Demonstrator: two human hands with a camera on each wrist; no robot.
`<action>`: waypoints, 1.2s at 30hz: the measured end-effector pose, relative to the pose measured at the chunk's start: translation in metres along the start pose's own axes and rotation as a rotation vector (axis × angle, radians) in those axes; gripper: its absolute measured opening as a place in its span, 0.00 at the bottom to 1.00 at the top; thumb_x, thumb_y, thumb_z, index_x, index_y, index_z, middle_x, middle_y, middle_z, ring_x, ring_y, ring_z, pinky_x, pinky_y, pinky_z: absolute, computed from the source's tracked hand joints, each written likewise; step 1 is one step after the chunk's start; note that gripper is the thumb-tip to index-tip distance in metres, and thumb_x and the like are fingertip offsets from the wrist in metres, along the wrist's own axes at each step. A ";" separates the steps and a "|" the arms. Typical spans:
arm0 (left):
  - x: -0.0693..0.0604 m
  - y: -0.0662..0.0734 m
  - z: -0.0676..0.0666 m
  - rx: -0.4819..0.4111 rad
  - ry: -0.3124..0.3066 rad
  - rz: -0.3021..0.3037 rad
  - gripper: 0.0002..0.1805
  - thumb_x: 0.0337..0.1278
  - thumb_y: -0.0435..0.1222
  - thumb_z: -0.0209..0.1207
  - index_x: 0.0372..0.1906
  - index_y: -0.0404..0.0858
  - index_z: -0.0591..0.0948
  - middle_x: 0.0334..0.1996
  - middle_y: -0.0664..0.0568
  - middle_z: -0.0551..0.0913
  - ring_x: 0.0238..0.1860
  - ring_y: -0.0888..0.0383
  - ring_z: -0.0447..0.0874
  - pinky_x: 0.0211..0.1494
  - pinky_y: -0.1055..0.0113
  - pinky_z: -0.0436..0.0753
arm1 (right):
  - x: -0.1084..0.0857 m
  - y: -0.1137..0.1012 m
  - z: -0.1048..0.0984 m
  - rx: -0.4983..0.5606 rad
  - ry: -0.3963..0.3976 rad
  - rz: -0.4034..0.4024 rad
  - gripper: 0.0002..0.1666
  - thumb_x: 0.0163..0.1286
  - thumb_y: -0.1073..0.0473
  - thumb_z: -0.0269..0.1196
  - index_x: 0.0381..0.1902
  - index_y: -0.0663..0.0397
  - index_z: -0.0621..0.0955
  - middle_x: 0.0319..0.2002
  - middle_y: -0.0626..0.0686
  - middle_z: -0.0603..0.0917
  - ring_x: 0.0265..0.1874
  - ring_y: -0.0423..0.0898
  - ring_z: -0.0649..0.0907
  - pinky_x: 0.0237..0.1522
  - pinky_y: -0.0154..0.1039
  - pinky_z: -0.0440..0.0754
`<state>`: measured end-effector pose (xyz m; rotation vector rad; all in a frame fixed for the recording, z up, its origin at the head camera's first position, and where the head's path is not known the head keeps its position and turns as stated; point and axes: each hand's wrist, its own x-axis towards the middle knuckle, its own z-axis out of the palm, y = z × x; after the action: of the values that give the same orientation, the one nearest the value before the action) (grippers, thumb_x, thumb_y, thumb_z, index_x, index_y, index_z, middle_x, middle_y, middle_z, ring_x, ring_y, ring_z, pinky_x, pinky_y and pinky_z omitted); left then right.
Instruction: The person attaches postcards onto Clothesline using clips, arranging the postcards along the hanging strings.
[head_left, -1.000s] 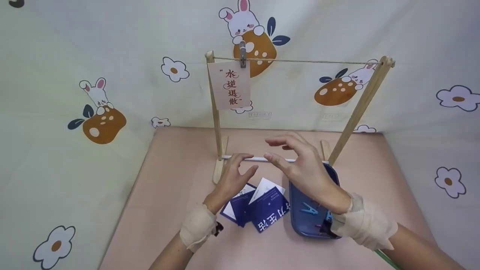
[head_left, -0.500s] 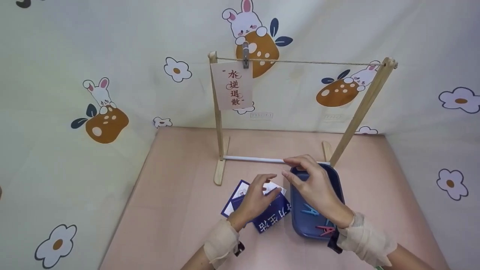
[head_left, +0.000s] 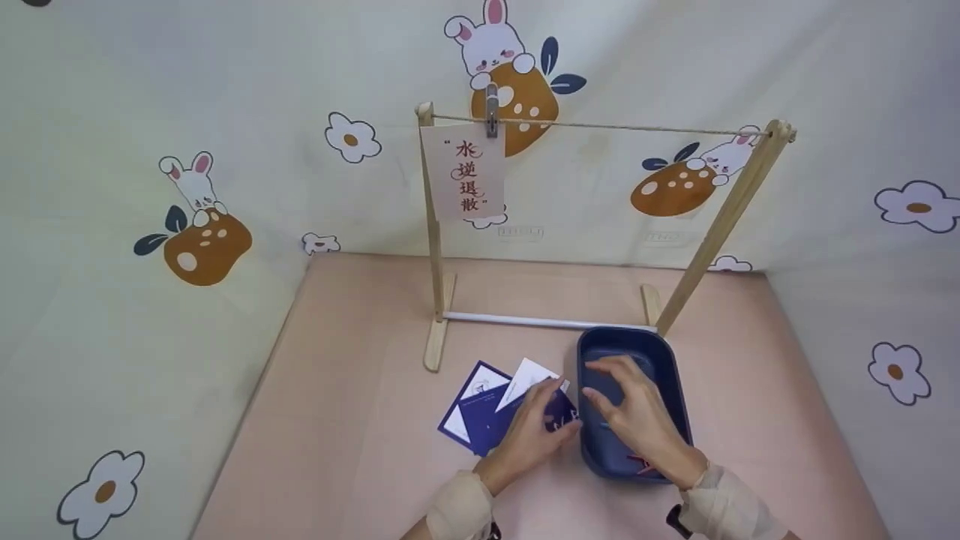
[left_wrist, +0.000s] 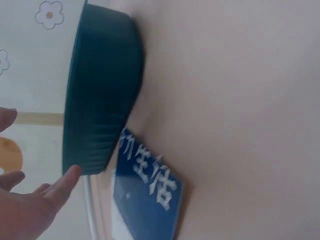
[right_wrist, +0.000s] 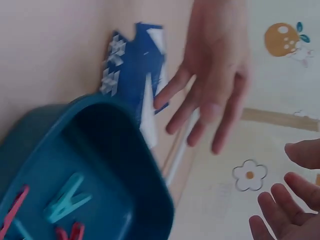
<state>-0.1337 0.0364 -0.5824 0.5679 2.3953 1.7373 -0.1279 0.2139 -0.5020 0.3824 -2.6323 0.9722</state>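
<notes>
My left hand [head_left: 527, 429] hovers over a small pile of blue-and-white cards [head_left: 480, 420], fingers loosely bent and holding nothing. In the right wrist view, it looks raised off those cards. My right hand [head_left: 637, 420] hangs above a deep blue plastic basket [head_left: 587, 459], its thumb and fingers apart with nothing between them. Inside the basket lie several clothespins, among them a teal clothespin [right_wrist: 67, 199] and a red clothespin [right_wrist: 14, 210]. A pink card [head_left: 465, 172] with red characters hangs from a string [head_left: 637, 127], held by a grey clip [head_left: 492, 111].
A wooden frame stands behind the hands, with a left post [head_left: 433, 240], a right post [head_left: 712, 232] and a white bar [head_left: 517, 320] low between them. The basket touches or nearly touches the frame's right foot. Patterned cloth walls [head_left: 360, 202] enclose the pink tabletop [head_left: 337, 420].
Both hands have come down and toward me from in front of the frame. The left hand has moved right over the cards, the right hand over the basket. The hanging card stays in place.
</notes>
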 end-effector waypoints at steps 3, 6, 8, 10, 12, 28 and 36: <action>-0.001 -0.003 0.008 0.009 0.005 0.028 0.40 0.61 0.40 0.67 0.72 0.29 0.65 0.69 0.31 0.65 0.67 0.35 0.72 0.60 0.55 0.84 | -0.006 0.015 0.007 -0.084 -0.015 -0.010 0.22 0.58 0.66 0.74 0.51 0.59 0.84 0.49 0.57 0.83 0.48 0.56 0.85 0.50 0.55 0.84; -0.003 -0.003 0.012 0.066 -0.001 0.027 0.42 0.60 0.44 0.68 0.73 0.30 0.64 0.71 0.32 0.65 0.69 0.37 0.70 0.67 0.52 0.79 | -0.010 0.029 0.011 -0.152 -0.020 -0.011 0.22 0.57 0.68 0.74 0.50 0.60 0.83 0.48 0.59 0.83 0.41 0.55 0.85 0.44 0.53 0.85; -0.004 -0.003 0.014 0.075 -0.009 0.015 0.43 0.59 0.45 0.68 0.74 0.31 0.63 0.71 0.32 0.65 0.71 0.38 0.69 0.69 0.51 0.77 | -0.011 0.038 0.013 -0.186 -0.022 -0.012 0.23 0.55 0.69 0.74 0.50 0.61 0.83 0.47 0.59 0.83 0.36 0.53 0.85 0.42 0.52 0.84; -0.004 -0.003 0.017 0.089 -0.014 -0.007 0.45 0.58 0.47 0.69 0.75 0.33 0.63 0.72 0.34 0.65 0.72 0.39 0.68 0.73 0.49 0.72 | -0.014 0.045 0.013 -0.226 -0.025 -0.026 0.24 0.54 0.69 0.75 0.50 0.62 0.83 0.47 0.60 0.82 0.35 0.53 0.84 0.41 0.52 0.82; -0.005 -0.003 0.019 0.074 -0.027 -0.028 0.46 0.58 0.47 0.69 0.76 0.35 0.62 0.73 0.35 0.64 0.73 0.39 0.65 0.74 0.47 0.70 | -0.016 0.052 0.014 -0.274 -0.031 -0.055 0.26 0.52 0.69 0.77 0.50 0.63 0.82 0.48 0.60 0.82 0.37 0.54 0.84 0.42 0.54 0.81; -0.010 -0.011 0.036 0.101 -0.073 -0.043 0.43 0.63 0.48 0.65 0.76 0.34 0.62 0.74 0.38 0.64 0.74 0.42 0.65 0.76 0.49 0.68 | -0.022 0.071 0.025 -0.451 -0.296 -0.058 0.31 0.54 0.60 0.78 0.54 0.65 0.81 0.51 0.62 0.81 0.47 0.59 0.84 0.49 0.59 0.85; -0.014 -0.016 0.041 0.141 -0.087 -0.031 0.42 0.63 0.48 0.64 0.75 0.36 0.63 0.74 0.39 0.65 0.74 0.42 0.66 0.75 0.50 0.70 | -0.027 0.075 0.033 -0.449 -0.386 -0.007 0.23 0.56 0.61 0.75 0.48 0.66 0.83 0.46 0.62 0.82 0.42 0.59 0.86 0.44 0.59 0.86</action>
<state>-0.1111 0.0633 -0.6125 0.6065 2.4655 1.5081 -0.1362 0.2510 -0.5796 0.5052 -3.0790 0.2997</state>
